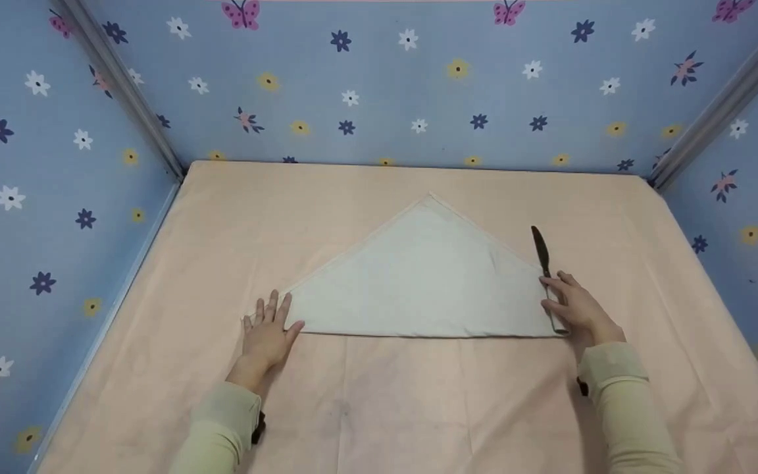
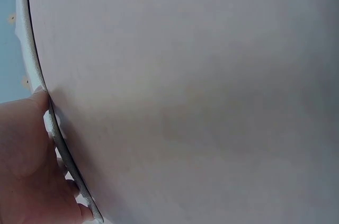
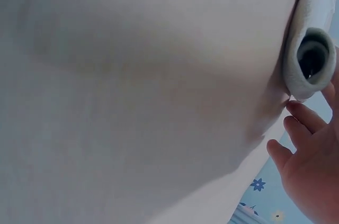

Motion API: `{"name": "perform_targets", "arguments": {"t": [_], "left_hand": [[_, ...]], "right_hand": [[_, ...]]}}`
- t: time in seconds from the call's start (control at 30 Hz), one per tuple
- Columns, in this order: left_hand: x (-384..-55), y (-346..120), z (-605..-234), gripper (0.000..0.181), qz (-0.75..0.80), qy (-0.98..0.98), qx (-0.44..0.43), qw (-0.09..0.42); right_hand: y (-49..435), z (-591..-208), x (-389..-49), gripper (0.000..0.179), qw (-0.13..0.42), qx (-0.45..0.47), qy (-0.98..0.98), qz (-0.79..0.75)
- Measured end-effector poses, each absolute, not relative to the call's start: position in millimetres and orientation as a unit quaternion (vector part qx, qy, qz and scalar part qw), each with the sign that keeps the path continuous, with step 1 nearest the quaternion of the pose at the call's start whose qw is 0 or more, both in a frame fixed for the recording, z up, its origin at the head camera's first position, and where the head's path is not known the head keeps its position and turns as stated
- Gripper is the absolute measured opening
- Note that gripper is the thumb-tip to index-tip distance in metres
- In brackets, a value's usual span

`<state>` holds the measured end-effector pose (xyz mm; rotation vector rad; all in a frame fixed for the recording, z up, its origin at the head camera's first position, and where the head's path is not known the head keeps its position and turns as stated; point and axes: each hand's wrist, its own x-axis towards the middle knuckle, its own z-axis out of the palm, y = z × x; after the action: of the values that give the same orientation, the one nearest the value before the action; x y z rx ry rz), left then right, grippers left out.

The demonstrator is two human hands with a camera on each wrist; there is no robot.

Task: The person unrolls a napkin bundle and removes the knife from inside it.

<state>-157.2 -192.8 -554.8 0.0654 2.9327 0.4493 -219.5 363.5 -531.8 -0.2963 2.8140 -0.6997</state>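
In the head view a pale cloth napkin, folded into a triangle, lies with its point away from me and its long folded edge nearest. My left hand rests on its left corner, fingers straight and spread. At the right end the cloth is curled into a small roll, its hollow end showing in the right wrist view. A dark knife sticks out of the roll's far end; its lower part is hidden in cloth. My right hand holds the roll from the right, fingertips reaching over it.
A peach tablecloth with creases covers the table. Blue flowered panels stand at the back and both sides, with grey metal posts at the corners.
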Motion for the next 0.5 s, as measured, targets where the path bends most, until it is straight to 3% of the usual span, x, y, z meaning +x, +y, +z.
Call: {"name": "perform_targets", "arguments": {"t": [0.5], "left_hand": [[-156.9,-193.7,-555.5,0.065,0.142,0.986,0.026,0.087]], "right_hand": [[370.5,-527.1,-216.8,0.053,0.131,-0.085,0.951,-0.265]]}}
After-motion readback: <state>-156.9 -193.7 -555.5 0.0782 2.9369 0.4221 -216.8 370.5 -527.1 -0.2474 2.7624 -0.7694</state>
